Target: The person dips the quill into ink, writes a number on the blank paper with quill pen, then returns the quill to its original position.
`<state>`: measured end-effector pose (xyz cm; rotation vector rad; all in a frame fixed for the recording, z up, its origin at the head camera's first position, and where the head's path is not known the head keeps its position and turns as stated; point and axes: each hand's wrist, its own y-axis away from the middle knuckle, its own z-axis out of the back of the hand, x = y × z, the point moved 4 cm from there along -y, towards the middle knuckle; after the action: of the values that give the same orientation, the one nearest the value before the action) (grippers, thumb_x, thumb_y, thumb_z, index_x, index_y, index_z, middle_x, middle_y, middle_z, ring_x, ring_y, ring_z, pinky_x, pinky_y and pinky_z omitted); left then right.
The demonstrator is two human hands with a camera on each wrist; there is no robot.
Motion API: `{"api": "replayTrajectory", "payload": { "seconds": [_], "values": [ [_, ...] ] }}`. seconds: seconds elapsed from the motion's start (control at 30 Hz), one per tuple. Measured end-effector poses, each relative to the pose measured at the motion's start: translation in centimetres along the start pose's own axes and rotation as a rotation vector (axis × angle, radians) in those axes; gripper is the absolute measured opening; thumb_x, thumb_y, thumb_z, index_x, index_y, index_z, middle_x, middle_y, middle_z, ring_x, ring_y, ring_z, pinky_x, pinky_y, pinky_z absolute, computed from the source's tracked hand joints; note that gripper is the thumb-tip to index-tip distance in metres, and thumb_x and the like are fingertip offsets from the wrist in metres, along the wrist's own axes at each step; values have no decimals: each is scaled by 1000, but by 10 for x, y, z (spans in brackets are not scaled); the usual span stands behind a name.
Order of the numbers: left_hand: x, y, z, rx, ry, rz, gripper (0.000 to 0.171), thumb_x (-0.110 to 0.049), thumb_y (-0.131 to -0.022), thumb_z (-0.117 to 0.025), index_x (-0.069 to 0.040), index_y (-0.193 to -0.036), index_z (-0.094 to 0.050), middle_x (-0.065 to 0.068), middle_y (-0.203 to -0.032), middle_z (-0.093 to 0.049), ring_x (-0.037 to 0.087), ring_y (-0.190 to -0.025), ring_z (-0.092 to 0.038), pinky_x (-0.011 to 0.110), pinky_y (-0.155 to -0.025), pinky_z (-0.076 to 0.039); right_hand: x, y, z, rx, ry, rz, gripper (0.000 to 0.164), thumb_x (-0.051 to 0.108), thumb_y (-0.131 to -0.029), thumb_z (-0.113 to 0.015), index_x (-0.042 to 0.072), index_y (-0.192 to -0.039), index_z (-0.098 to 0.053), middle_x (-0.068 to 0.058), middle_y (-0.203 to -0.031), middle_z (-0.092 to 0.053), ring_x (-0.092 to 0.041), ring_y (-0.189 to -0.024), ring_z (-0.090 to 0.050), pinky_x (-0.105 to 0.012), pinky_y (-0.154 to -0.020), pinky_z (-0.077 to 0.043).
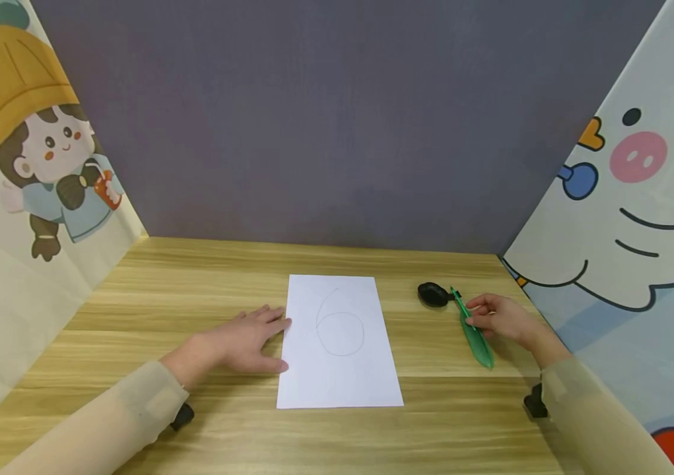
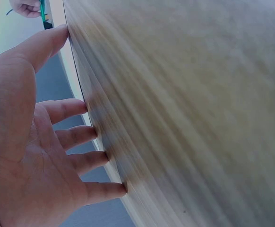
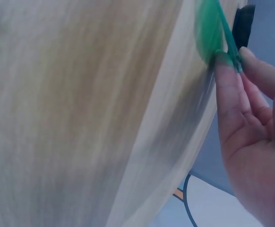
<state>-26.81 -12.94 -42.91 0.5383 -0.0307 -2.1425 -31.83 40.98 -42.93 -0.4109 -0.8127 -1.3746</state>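
Note:
A white sheet of paper (image 1: 339, 382) lies on the wooden table, with a thin line drawn on it like a large 6. Fingers spread, my left hand (image 1: 250, 340) rests on the table at the sheet's left side, its thumb and a fingertip touching the paper's edge. My right hand (image 1: 505, 322) pinches a green leaf-shaped pen (image 1: 479, 346) between thumb and fingers, right of the sheet. In the right wrist view the pen's leaf (image 3: 208, 30) shows beside the fingertips. Just left of the pen is a black oval object (image 1: 434, 295) with a short neck; its kind is unclear.
The wooden table (image 1: 206, 277) meets a dark grey panel (image 1: 337, 132) at the back. Printed cartoon sheets stand on both sides, a child in a yellow hat (image 1: 22, 79) at left and a white figure (image 1: 669, 185) at right.

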Motion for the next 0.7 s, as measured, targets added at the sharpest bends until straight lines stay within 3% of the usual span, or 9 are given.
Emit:
{"api": "replayTrajectory", "payload": {
  "seconds": [0.7],
  "values": [
    [-1, 1, 0, -9, 3, 0, 95, -62, -99, -70, -9, -171, -39, 18, -182, -25, 47, -170, -17, 78, -130, -20, -2, -5, -5, -4, 15, -45, 46, 17, -107, -71, -9, -143, -56, -14, -111, -68, -21, -86, -65, -36, -68, -59]
  ]
}}
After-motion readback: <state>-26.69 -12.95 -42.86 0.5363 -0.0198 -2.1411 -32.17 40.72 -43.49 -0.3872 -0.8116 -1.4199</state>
